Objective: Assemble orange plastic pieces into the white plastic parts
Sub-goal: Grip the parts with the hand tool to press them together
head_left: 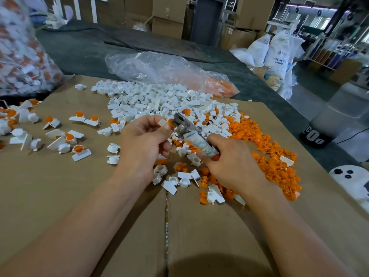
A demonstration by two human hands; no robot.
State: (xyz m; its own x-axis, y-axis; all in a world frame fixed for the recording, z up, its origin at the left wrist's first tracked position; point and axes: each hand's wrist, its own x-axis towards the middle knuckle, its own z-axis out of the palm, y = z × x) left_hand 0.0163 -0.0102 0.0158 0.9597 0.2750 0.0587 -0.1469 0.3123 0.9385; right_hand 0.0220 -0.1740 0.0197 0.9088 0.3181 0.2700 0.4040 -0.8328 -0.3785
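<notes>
My left hand [142, 141] pinches a white plastic part [162, 122] with an orange piece [171, 122] set in it, held above the cardboard. My right hand [229, 160] grips a metal tool [184, 124] by its tape-wrapped handle [201, 145]; the tool's head touches the orange piece. A heap of white parts [159, 100] lies beyond my hands. Loose orange pieces [265, 154] spread to the right. Assembled white-and-orange parts [76, 150] lie scattered at the left.
Flattened cardboard [99, 196] covers the worktop, with a seam down the middle. A clear bag [159, 68] with orange pieces lies behind the heap. A big bag of assembled parts [22, 52] stands at far left. Boxes and white sacks [279, 54] stand behind.
</notes>
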